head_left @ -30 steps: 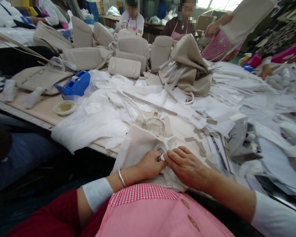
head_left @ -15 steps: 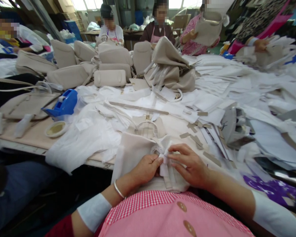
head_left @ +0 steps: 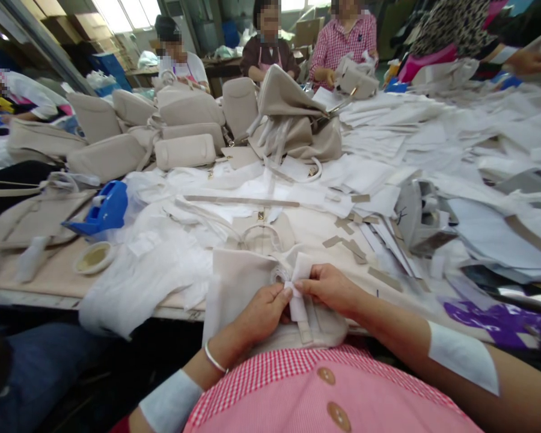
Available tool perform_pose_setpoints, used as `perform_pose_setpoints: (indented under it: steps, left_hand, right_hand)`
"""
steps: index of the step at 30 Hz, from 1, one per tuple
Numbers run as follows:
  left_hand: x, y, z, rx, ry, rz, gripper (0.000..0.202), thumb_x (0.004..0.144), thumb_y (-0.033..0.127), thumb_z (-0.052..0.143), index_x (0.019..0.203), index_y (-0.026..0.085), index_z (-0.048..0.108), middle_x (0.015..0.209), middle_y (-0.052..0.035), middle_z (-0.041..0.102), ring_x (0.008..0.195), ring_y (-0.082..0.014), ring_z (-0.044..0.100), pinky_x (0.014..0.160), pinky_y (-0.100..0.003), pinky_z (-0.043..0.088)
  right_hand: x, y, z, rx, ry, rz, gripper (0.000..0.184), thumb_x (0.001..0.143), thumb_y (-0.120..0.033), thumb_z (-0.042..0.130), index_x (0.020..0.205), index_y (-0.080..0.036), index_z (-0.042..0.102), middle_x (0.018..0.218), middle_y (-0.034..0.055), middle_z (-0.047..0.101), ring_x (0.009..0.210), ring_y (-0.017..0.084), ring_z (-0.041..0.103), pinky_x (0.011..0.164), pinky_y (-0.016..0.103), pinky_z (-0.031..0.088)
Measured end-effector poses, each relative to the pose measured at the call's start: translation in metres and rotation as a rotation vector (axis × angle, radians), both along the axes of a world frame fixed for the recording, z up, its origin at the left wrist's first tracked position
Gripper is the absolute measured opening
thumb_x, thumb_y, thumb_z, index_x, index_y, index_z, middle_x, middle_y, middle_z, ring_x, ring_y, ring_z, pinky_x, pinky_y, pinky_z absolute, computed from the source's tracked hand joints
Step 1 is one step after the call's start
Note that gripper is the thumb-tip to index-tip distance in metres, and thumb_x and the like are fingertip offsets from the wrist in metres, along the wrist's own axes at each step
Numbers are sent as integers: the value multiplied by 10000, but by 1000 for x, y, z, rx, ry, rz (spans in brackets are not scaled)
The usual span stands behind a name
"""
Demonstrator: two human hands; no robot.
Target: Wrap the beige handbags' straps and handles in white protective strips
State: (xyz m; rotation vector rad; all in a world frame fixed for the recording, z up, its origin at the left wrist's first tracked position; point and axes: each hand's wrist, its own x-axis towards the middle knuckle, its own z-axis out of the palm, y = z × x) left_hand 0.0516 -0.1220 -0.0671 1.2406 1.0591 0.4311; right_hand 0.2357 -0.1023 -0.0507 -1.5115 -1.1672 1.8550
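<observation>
A white wrap (head_left: 299,310) sits over a strap on the pale bag (head_left: 331,328), which lies at the near edge of the table (head_left: 139,302), against the person's pink apron (head_left: 275,397). The left hand (head_left: 261,310) has its thumb pressed on the wrap (its other fingers are partly hidden beneath), and the right hand (head_left: 333,287) pinches the wrap just beside that thumb, so both grips are closed on it, nearly touching. A bangle (head_left: 214,359) circles the left wrist. Just beyond the bag stands a handle (head_left: 277,236). To the left, white sheets (head_left: 148,282) spill over the table edge near a dish (head_left: 92,257) and a blue dispenser (head_left: 106,210); to the right are taupe scraps (head_left: 354,249), a grey dispenser (head_left: 408,210) and purple plastic (head_left: 473,319). Farther back, a heap of bags (head_left: 192,108) fills the middle, and behind it a co-worker in a checked shirt (head_left: 345,42) handles another bag (head_left: 356,79).
</observation>
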Motion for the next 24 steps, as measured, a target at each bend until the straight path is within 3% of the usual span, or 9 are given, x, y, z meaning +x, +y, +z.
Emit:
perform_pose_setpoints:
  steps: [7,11,13,16,18,19,21,24]
  left_hand:
    - [8,1,0,46,90,44,405,919,518,447,758,166,568,626,7,538,567,-149,502,546,-261,432]
    - [11,3,0,142,194,51,450,919,551,425,791,166,619,675,-19,596,628,-179,525,570,-266,422]
    - [9,6,-2,182,251,35,466,911,570,423,797,173,639,717,-37,642,685,-211,572,614,-281,450]
    - [7,9,-8,233,306,9,458,894,581,437,819,191,666,768,-43,692,769,-250,631,693,-300,493]
    - [6,10,-12,272,317,15,432,881,576,460,840,208,682,820,-40,720,833,-266,656,740,-303,514]
    - [5,10,-15,291,320,29,425,878,575,463,845,216,688,843,-38,730,858,-272,664,753,-303,521]
    - [5,11,-20,328,335,54,422,877,573,457,851,225,693,879,-35,742,896,-276,674,781,-303,531]
    - [3,13,-24,351,362,13,421,880,561,449,882,218,694,900,-40,749,918,-270,687,814,-291,534]
  right_hand:
    - [-12,-3,-21,269,-322,-4,195,779,-259,612,846,-108,716,804,64,719,721,175,619,632,265,469]
    - [7,-8,-15,395,-348,109,237,813,-302,619,937,-131,727,799,45,726,692,163,623,615,255,470]
    - [38,-6,-1,564,-440,15,269,811,-287,640,1030,-146,711,830,43,721,708,161,618,660,269,482]
    - [116,2,29,751,-641,-413,273,860,-286,616,1089,-155,686,1007,87,707,872,194,627,826,319,490]
    - [176,11,45,567,-765,-749,256,893,-328,601,1080,-173,684,1124,101,678,997,227,608,904,339,475]
    - [204,16,49,499,-783,-815,258,921,-332,569,1093,-169,673,1164,111,660,1060,244,589,927,355,471]
    - [246,28,48,371,-768,-883,243,939,-337,569,1073,-156,662,1144,104,654,1042,241,602,908,390,501]
    - [271,46,32,225,-660,-920,316,942,-349,597,1193,-156,602,1191,85,622,1010,216,631,858,421,546]
